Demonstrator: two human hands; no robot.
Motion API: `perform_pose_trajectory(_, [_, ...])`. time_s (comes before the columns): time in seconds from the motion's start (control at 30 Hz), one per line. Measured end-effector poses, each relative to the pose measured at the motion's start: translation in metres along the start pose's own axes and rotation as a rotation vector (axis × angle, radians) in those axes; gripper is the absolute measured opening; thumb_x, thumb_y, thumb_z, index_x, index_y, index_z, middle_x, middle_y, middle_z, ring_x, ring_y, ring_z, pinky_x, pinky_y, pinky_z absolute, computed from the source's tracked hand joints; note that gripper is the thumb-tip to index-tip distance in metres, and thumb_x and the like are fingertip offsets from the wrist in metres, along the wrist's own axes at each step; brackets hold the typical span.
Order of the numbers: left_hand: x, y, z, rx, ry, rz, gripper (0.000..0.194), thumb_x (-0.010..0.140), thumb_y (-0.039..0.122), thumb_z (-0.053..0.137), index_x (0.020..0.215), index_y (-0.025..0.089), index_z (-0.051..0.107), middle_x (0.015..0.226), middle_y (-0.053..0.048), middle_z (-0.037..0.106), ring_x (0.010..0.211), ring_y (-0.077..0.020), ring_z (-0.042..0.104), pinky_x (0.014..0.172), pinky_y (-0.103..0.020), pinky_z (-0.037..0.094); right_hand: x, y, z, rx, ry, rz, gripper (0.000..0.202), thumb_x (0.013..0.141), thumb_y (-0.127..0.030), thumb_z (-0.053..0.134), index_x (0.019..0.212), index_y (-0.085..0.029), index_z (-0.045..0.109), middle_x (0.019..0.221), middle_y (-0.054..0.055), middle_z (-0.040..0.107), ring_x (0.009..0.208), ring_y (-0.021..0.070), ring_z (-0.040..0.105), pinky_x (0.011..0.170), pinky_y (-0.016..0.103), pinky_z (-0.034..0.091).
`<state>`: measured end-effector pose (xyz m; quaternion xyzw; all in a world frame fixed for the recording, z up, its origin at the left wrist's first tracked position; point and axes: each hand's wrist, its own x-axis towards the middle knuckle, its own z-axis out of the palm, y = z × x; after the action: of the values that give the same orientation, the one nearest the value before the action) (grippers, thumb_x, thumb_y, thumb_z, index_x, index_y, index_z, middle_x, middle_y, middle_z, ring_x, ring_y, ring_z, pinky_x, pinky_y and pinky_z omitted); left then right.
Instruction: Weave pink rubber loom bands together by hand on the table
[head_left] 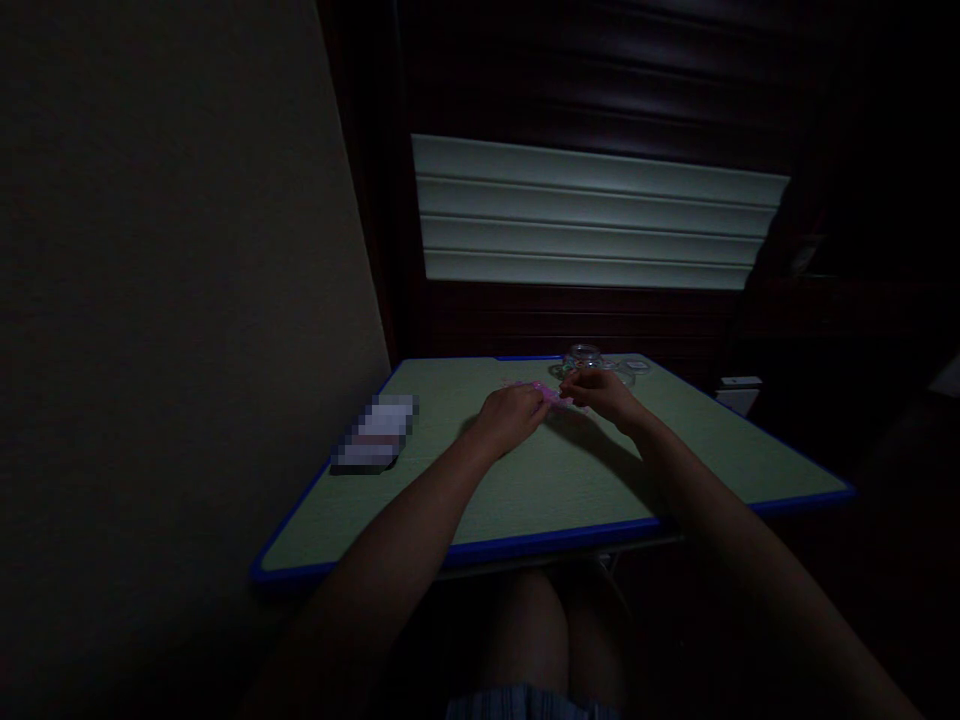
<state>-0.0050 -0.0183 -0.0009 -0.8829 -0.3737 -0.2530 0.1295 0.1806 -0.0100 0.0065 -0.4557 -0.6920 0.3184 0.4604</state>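
A small bright pink thing, perhaps thin plastic, lies on the pale green table; its kind is too dim and small to tell. The bent fingers of my left hand close on its near left side. My right hand is just to the right, its fingertips pinched together near the pink thing's right end. Whatever sits in that pinch is too small to make out. Right behind my right hand stands a clear glass jar with colourful bits at its base, partly hidden by the hand.
The table has a raised blue edge. A blurred-out flat object lies at its left side, near the wall. A clear round piece sits at the back right. Behind stands a dark slatted panel with a pale section.
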Motion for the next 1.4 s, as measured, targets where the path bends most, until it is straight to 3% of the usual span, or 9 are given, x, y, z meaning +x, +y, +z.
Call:
perform_pose_trajectory(0.47, [0.002, -0.002, 0.006, 0.023, 0.046, 0.085, 0.027, 0.086, 0.036, 0.045, 0.093, 0.015, 0.060, 0.094, -0.007, 0.064, 0.086, -0.0172, 0.058, 0.075, -0.028, 0.042, 0.004, 0.007, 0.006, 0.073, -0.077, -0.046, 0.025, 0.063, -0.037, 0.066, 0.069, -0.013, 0.062, 0.067, 0.003, 0.060, 0.061, 0.0101, 0.053, 0.058, 0.023, 0.041])
perform_pose_trajectory(1.0, [0.000, -0.001, 0.001, 0.105, 0.021, 0.080, 0.022, 0.086, 0.021, 0.039, 0.090, 0.015, 0.060, 0.092, -0.007, 0.063, 0.084, -0.0165, 0.057, 0.074, -0.028, 0.043, 0.007, 0.016, 0.005, 0.073, -0.132, -0.063, 0.027, 0.066, -0.040, 0.064, 0.074, -0.014, 0.061, 0.069, 0.003, 0.060, 0.060, 0.0103, 0.053, 0.054, 0.023, 0.042])
perform_pose_trajectory(1.27, [0.000, -0.003, 0.003, 0.102, 0.031, 0.065, 0.021, 0.086, 0.019, 0.039, 0.089, 0.015, 0.060, 0.091, -0.007, 0.063, 0.086, -0.0167, 0.057, 0.076, -0.029, 0.043, 0.006, 0.014, 0.006, 0.067, -0.098, -0.052, 0.028, 0.065, -0.040, 0.064, 0.073, -0.014, 0.060, 0.067, 0.002, 0.058, 0.058, 0.0096, 0.051, 0.055, 0.023, 0.042])
perform_pose_trajectory(1.4, [0.000, -0.004, 0.002, 0.110, 0.020, 0.043, 0.022, 0.086, 0.020, 0.038, 0.087, 0.014, 0.060, 0.091, -0.008, 0.063, 0.086, -0.0175, 0.058, 0.075, -0.029, 0.044, 0.002, 0.003, 0.005, 0.060, -0.007, 0.000, 0.029, 0.067, -0.042, 0.062, 0.073, -0.014, 0.060, 0.066, 0.001, 0.058, 0.056, 0.0082, 0.049, 0.054, 0.022, 0.041])
